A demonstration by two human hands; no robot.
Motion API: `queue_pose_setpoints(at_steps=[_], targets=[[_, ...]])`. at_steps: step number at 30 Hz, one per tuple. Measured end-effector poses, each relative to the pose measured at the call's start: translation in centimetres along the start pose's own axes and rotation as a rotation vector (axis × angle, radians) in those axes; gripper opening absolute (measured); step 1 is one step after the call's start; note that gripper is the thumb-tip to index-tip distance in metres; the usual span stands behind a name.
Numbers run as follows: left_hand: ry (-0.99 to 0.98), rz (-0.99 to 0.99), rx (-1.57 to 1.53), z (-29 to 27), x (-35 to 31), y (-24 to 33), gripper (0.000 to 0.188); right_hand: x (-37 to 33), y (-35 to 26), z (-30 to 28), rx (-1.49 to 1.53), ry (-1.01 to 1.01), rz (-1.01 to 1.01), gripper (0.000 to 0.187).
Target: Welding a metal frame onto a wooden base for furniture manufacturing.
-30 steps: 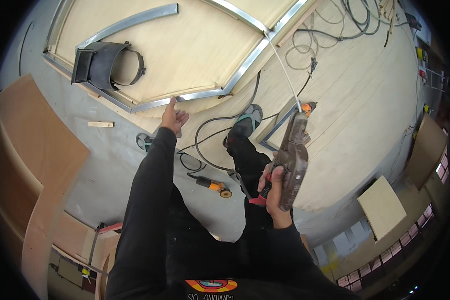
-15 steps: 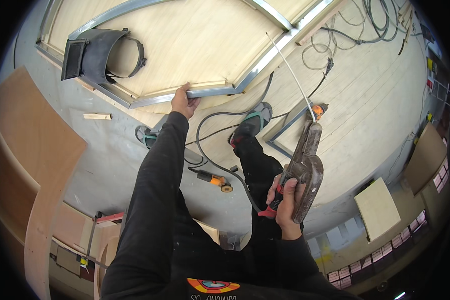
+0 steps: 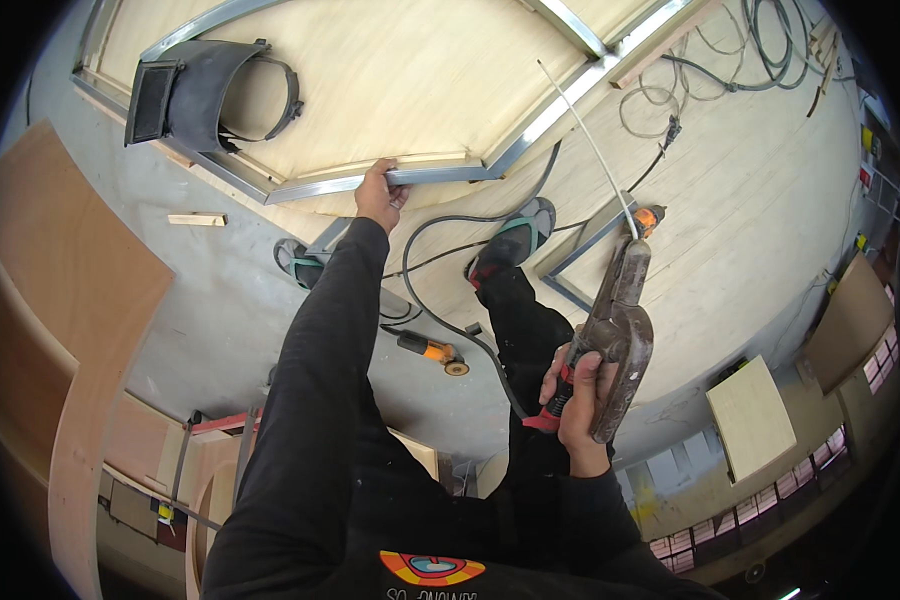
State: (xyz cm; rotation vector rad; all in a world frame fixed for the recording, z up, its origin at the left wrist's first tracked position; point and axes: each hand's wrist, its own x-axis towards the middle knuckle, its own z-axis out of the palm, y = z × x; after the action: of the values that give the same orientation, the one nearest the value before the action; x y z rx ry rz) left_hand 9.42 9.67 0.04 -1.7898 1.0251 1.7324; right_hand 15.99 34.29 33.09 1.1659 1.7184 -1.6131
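Note:
My left hand (image 3: pixel 380 195) reaches forward and grips the near bar of a shiny metal frame (image 3: pixel 440 175), its fingers curled over the edge. My right hand (image 3: pixel 582 410) is closed round the handle of a welding electrode holder (image 3: pixel 625 345), brown with red and black parts. A long pale welding rod (image 3: pixel 592 145) sticks out of the holder's tip, slanting up and left toward the frame. On the frame's left side rests a black welding mask (image 3: pixel 205 95) with its headband showing.
A black cable (image 3: pixel 410 270) loops across the floor past my sandalled feet. An orange angle grinder (image 3: pixel 432 350) lies between my legs. Ahead to the right are an L-shaped metal piece (image 3: pixel 570 288) and an orange tool (image 3: pixel 648 220). A curved wooden panel (image 3: pixel 90 250) stands left.
The view has shifted slightly, so frame, mask and floor items sit a little differently. Both hands keep their hold; the rod still points toward the frame.

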Motion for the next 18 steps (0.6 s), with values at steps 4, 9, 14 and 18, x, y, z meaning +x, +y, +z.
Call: queue_pose_setpoints(at_steps=[4,9,14,18], targets=[[-0.010,-0.031,0.040,2.2,-1.0,-1.7,0.018,-0.3,-0.2,-0.6,-0.025,0.095,0.003,0.055],[-0.014,0.006,-0.005,0.9,-0.6,-0.6,0.019,-0.4,1.1,-0.2,-0.021,0.050,-0.030,0.056],[-0.018,0.009,0.029,0.8,-1.1,-0.7,0.021,-0.8,0.7,0.9,-0.025,0.076,-0.013,0.055],[-0.015,0.013,0.045,1.3,-1.9,-0.4,0.022,-1.1,0.5,1.5,-0.036,0.147,-0.019,0.057]])
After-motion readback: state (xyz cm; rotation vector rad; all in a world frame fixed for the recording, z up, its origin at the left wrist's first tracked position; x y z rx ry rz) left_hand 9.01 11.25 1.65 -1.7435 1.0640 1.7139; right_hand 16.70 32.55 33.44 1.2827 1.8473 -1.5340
